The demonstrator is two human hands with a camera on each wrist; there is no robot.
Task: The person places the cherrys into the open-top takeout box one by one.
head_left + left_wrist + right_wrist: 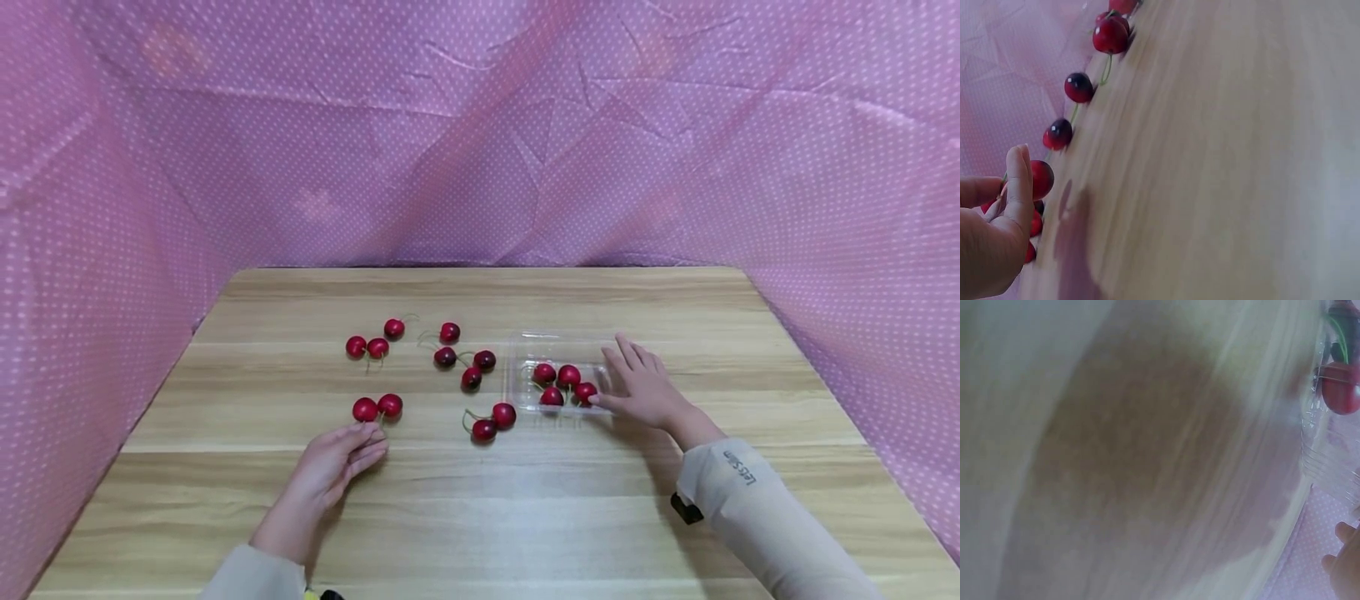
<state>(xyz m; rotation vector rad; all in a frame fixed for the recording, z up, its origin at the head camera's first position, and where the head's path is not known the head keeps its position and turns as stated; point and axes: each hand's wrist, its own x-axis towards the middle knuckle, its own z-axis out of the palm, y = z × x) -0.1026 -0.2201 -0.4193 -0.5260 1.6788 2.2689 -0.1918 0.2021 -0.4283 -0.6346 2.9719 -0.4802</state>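
In the head view my left hand [341,462] pinches the green stems of a pair of red cherries [365,410] between thumb and fingers. The left wrist view shows one cherry [1042,180] of that pair just past the fingers of the left hand [997,231]. A clear plastic box [528,336] at right of centre has several cherries [567,377] inside. Over its right side my right hand [643,390] is spread, fingers extended along the far part and thumb near the front cherry. Only fingertips of the right hand [1347,565] show in the right wrist view.
Several loose cherries [445,358] with stems lie left of the box. Another joined pair [483,431] sits near its front left corner, and a group [356,347] lies farther back left. Pink dotted cloth [480,167] surrounds the wooden table [525,533] at back and sides.
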